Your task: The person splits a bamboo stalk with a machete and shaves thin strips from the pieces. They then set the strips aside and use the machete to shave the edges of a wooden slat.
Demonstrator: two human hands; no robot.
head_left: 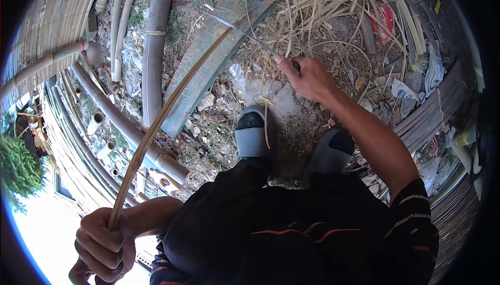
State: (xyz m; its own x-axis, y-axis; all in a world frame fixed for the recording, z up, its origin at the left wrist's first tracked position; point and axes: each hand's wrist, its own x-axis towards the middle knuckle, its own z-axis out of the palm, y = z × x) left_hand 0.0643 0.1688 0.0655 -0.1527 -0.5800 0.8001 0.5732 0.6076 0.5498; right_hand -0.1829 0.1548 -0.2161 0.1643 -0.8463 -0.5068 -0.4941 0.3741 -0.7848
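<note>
My left hand [101, 243], at the lower left, is wrapped round the near end of a long bamboo strip [165, 112]. The strip runs up and to the right, bending slightly, and its far end lies over a green-blue plank [200, 71] on the ground. In my right hand [307, 76] is a knife [252, 36], its handle mostly hidden by my closed fingers. Its narrow blade points up and left and crosses the strip near the strip's far end, over the plank.
Thin bamboo shavings [317, 19] are heaped at the upper right, near a red wrapper [384, 23]. Thick bamboo poles [155, 50] lie to the left. Beyond them stands a bamboo slat screen [52, 24]. My slippered feet [252, 134] stand among wood chips and litter.
</note>
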